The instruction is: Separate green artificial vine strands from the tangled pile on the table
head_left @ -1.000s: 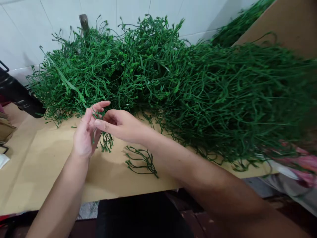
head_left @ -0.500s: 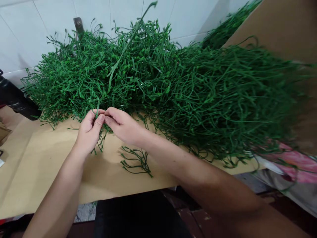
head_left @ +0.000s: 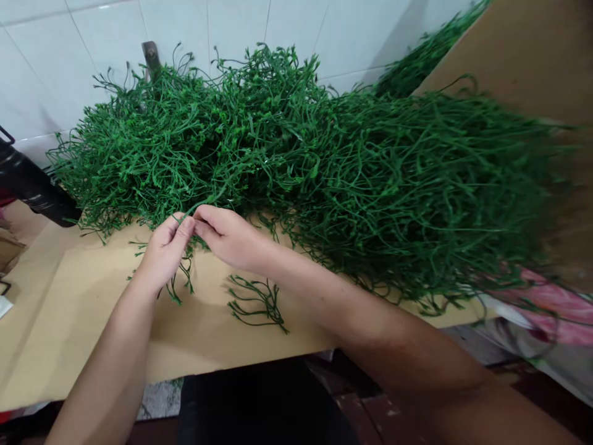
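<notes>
My left hand is closed in a pinch on a green plastic plant stem, which slants up and right toward the pile. Thin forked sprig ends hang below that hand. Thumb and fingertips of my right hand are pressed together against the left fingertips; what they grip there is hidden. A small loose green sprig lies on the cardboard beneath my right forearm. Just beyond both hands rises a big heap of green plastic sprigs.
Cardboard covers the tabletop. A black bottle stands tilted in view at the left. White wall tiles with a metal bracket are behind the heap. An upright cardboard panel and pink cloth are at right.
The long stem in my left hand has swung down from nearly upright to a low slant rightward. The sprig ends below have shifted slightly down and left. Both hands stay together.
</notes>
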`<action>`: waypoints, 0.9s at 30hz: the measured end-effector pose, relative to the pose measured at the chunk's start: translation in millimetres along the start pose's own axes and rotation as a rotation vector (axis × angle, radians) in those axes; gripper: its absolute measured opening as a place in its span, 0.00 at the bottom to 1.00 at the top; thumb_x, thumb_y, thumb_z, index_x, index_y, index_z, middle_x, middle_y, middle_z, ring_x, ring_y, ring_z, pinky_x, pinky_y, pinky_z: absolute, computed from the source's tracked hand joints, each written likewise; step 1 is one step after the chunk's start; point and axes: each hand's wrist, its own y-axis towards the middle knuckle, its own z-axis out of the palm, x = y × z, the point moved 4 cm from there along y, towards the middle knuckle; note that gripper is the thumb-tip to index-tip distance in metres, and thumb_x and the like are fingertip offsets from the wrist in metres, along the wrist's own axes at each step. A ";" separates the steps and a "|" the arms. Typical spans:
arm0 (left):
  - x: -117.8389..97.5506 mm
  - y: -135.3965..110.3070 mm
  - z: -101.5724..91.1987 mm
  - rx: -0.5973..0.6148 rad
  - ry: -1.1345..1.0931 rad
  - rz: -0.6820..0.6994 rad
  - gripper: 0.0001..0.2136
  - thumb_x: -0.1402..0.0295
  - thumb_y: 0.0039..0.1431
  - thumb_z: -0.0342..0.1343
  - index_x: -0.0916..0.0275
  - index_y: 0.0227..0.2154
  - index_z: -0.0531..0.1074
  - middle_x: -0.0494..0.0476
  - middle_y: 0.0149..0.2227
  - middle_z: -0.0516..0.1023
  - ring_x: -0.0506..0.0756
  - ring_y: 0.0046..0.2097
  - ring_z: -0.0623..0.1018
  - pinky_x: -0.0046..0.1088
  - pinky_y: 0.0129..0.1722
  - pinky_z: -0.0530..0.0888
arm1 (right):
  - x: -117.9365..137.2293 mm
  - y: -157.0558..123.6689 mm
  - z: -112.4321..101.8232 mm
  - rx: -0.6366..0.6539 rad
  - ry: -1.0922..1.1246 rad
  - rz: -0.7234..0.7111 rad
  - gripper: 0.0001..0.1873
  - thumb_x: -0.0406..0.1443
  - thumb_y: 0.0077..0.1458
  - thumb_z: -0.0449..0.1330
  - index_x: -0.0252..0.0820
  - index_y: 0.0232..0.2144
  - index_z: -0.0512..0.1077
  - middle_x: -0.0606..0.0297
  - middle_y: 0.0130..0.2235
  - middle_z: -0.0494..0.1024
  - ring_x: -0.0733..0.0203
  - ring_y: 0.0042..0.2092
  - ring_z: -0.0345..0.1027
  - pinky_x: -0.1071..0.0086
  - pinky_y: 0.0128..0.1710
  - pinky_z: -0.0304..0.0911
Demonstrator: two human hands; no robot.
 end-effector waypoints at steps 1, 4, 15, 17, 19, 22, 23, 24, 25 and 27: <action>2.0 0.2 0.7 0.009 0.011 0.013 0.18 0.51 0.52 0.54 0.63 0.24 0.67 0.48 0.23 0.63 0.47 0.26 0.62 0.23 0.27 0.63 | 0.2 -0.6 -1.5 0.003 -0.037 -0.007 0.13 0.31 0.58 0.48 0.39 0.22 0.53 0.71 0.23 0.58 0.72 0.26 0.47 0.73 0.27 0.44; 8.5 0.7 1.9 0.015 0.023 0.051 0.17 0.51 0.55 0.50 0.62 0.27 0.68 0.50 0.26 0.67 0.49 0.30 0.66 0.24 0.32 0.65 | 1.5 -1.6 -5.8 0.013 -0.109 -0.024 0.13 0.31 0.58 0.48 0.39 0.22 0.53 0.71 0.23 0.57 0.72 0.25 0.46 0.72 0.27 0.42; -15.8 -4.8 4.6 -0.156 -0.403 0.030 0.20 0.51 0.45 0.61 0.61 0.17 0.62 0.46 0.17 0.56 0.45 0.20 0.56 0.23 0.19 0.59 | 17.4 -4.3 7.9 0.053 0.756 -0.224 0.22 0.47 0.56 0.51 0.41 0.19 0.53 0.76 0.18 0.50 0.75 0.20 0.43 0.76 0.20 0.46; -24.1 -6.6 6.3 -0.125 -0.476 0.051 0.21 0.51 0.47 0.59 0.61 0.15 0.59 0.46 0.16 0.52 0.46 0.19 0.55 0.23 0.17 0.58 | 20.2 -5.4 8.1 0.094 0.896 -0.191 0.22 0.49 0.57 0.50 0.42 0.20 0.51 0.77 0.17 0.48 0.75 0.18 0.41 0.77 0.17 0.44; -28.5 -7.5 8.0 -0.080 -0.527 0.067 0.23 0.52 0.49 0.57 0.61 0.14 0.55 0.46 0.16 0.48 0.46 0.19 0.54 0.23 0.17 0.57 | 22.8 -4.3 5.4 0.094 0.948 -0.136 0.22 0.49 0.59 0.47 0.42 0.20 0.50 0.77 0.17 0.46 0.75 0.17 0.39 0.77 0.16 0.42; -24.5 -6.7 12.5 0.003 -0.552 0.016 0.23 0.53 0.51 0.56 0.61 0.14 0.55 0.45 0.16 0.46 0.45 0.18 0.52 0.23 0.16 0.55 | 27.0 0.8 -6.3 -0.003 0.819 -0.103 0.21 0.45 0.62 0.45 0.41 0.20 0.51 0.76 0.17 0.48 0.75 0.18 0.41 0.78 0.16 0.43; -21.5 -6.1 13.9 0.026 -0.549 -0.007 0.22 0.53 0.51 0.56 0.61 0.15 0.56 0.45 0.16 0.47 0.45 0.18 0.51 0.23 0.17 0.54 | 28.2 2.4 -13.9 -0.056 0.727 -0.113 0.21 0.43 0.61 0.46 0.40 0.19 0.53 0.75 0.17 0.49 0.75 0.19 0.43 0.78 0.17 0.45; -18.2 -5.4 14.8 0.040 -0.540 -0.029 0.21 0.52 0.51 0.56 0.62 0.15 0.58 0.45 0.16 0.47 0.45 0.18 0.52 0.23 0.17 0.54 | 29.0 3.2 -24.4 -0.123 0.615 -0.128 0.20 0.41 0.60 0.49 0.39 0.18 0.55 0.75 0.17 0.51 0.75 0.20 0.46 0.78 0.18 0.47; -15.0 -4.8 14.8 0.038 -0.526 -0.046 0.20 0.52 0.51 0.56 0.62 0.16 0.60 0.45 0.16 0.49 0.45 0.19 0.53 0.23 0.18 0.54 | 28.8 3.3 -38.0 -0.200 0.486 -0.136 0.19 0.39 0.59 0.51 0.38 0.18 0.57 0.74 0.18 0.54 0.76 0.21 0.50 0.78 0.20 0.49; -10.2 -4.2 13.4 0.011 -0.487 -0.078 0.19 0.52 0.50 0.58 0.63 0.18 0.64 0.45 0.16 0.52 0.45 0.19 0.54 0.23 0.18 0.54 | 24.5 0.5 -75.4 -0.373 0.181 -0.093 0.17 0.36 0.55 0.54 0.35 0.17 0.64 0.74 0.18 0.61 0.77 0.25 0.56 0.77 0.24 0.50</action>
